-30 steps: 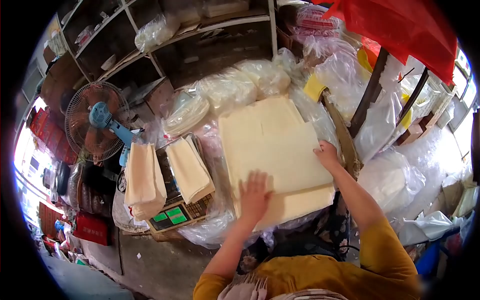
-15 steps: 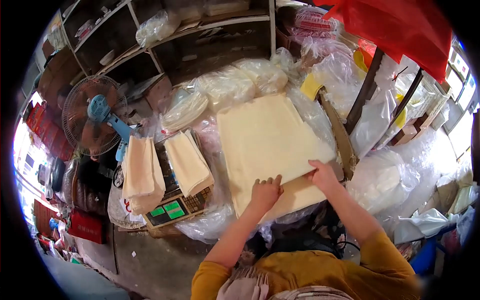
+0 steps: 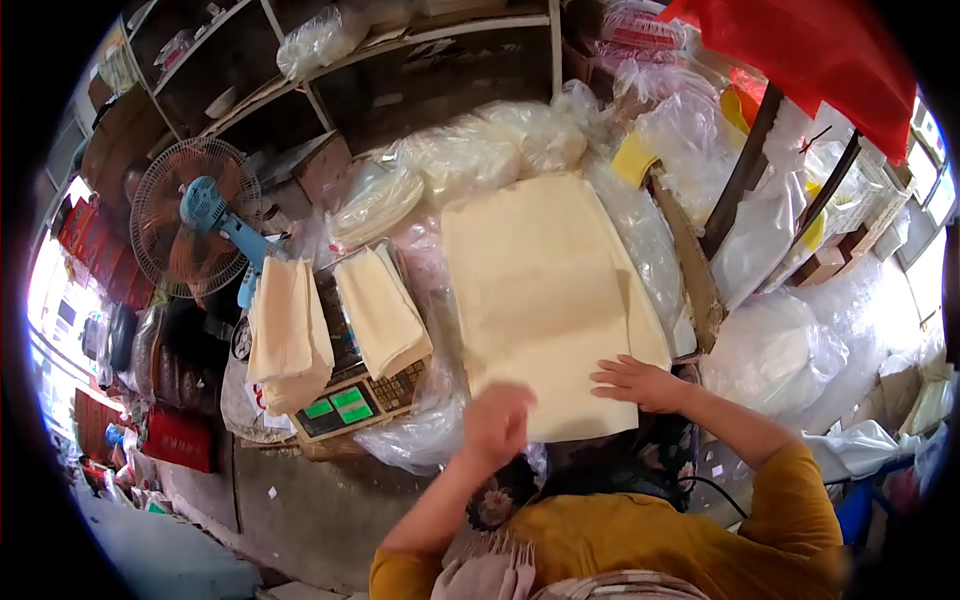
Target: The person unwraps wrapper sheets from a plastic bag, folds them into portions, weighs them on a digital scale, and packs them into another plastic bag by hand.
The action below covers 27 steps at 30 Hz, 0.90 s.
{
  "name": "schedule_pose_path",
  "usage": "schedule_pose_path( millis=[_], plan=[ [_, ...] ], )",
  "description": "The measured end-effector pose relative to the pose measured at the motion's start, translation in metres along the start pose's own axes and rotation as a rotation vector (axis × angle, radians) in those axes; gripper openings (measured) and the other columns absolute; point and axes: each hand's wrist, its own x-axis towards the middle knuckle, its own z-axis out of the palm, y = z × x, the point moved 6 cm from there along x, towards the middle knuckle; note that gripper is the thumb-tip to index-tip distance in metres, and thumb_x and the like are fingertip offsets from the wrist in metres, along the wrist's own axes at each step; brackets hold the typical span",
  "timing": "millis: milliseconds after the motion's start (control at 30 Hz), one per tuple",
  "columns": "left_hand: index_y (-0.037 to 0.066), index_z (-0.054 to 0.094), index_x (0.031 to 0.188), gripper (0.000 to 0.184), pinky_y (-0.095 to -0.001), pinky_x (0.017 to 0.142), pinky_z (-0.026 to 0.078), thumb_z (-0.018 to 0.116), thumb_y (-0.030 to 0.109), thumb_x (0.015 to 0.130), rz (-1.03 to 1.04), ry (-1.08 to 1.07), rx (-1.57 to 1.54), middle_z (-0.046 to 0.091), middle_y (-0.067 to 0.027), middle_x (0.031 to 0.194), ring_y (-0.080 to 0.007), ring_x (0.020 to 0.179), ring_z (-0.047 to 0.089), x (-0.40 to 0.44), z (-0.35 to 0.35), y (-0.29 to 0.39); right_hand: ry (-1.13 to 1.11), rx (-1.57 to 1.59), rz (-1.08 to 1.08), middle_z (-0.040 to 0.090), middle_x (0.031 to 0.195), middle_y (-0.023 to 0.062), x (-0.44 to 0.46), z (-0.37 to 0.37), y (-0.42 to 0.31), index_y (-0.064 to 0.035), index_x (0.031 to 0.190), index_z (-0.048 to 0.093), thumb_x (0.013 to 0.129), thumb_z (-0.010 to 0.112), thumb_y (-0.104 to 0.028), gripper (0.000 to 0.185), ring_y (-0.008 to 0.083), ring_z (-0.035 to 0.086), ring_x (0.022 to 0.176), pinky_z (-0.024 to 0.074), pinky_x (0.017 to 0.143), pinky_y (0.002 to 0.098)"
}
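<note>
A stack of large, thin cream-coloured sheets (image 3: pixel 540 270) lies on clear plastic in front of me. The top sheet is flat, a little askew from those beneath, which show along the right side. My right hand (image 3: pixel 640 385) rests open on the near right part of the stack, fingers spread. By the near left corner is my left hand (image 3: pixel 497 425), smeared by motion; its fingers and any contact with the sheet are unclear. Left of the stack, folded cream sheets (image 3: pixel 380 310) lie on a digital scale (image 3: pixel 350 405) with green displays. Another folded bundle (image 3: pixel 288 335) sits beside them.
A blue fan (image 3: pixel 203 205) stands at the left. Behind the stack are plastic bags of pale goods (image 3: pixel 455 160) and shelves (image 3: pixel 430 40). A cardboard edge (image 3: pixel 690 265) borders the right side, with a large clear bag (image 3: pixel 770 350) beyond. Red sheeting (image 3: pixel 800 60) hangs at upper right.
The top sheet's near right part, earlier held up by my right hand, now lies flat. My right hand has opened and moved down; my left hand has moved down and left.
</note>
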Motion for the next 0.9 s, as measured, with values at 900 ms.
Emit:
schedule_pose_path(
  millis=[900],
  plan=[
    [0.001, 0.062, 0.084, 0.018, -0.0396, 0.064, 0.05, 0.066, 0.006, 0.067, -0.18, -0.403, 0.765, 0.063, -0.0191, 0.076, -0.0353, 0.072, 0.061, 0.118, 0.083, -0.285, 0.095, 0.092, 0.081, 0.032, 0.143, 0.0032, -0.008, 0.024, 0.013, -0.0184, 0.135, 0.039, 0.064, 0.052, 0.003, 0.076, 0.025, 0.023, 0.136, 0.0198, 0.111, 0.0446]
  ],
)
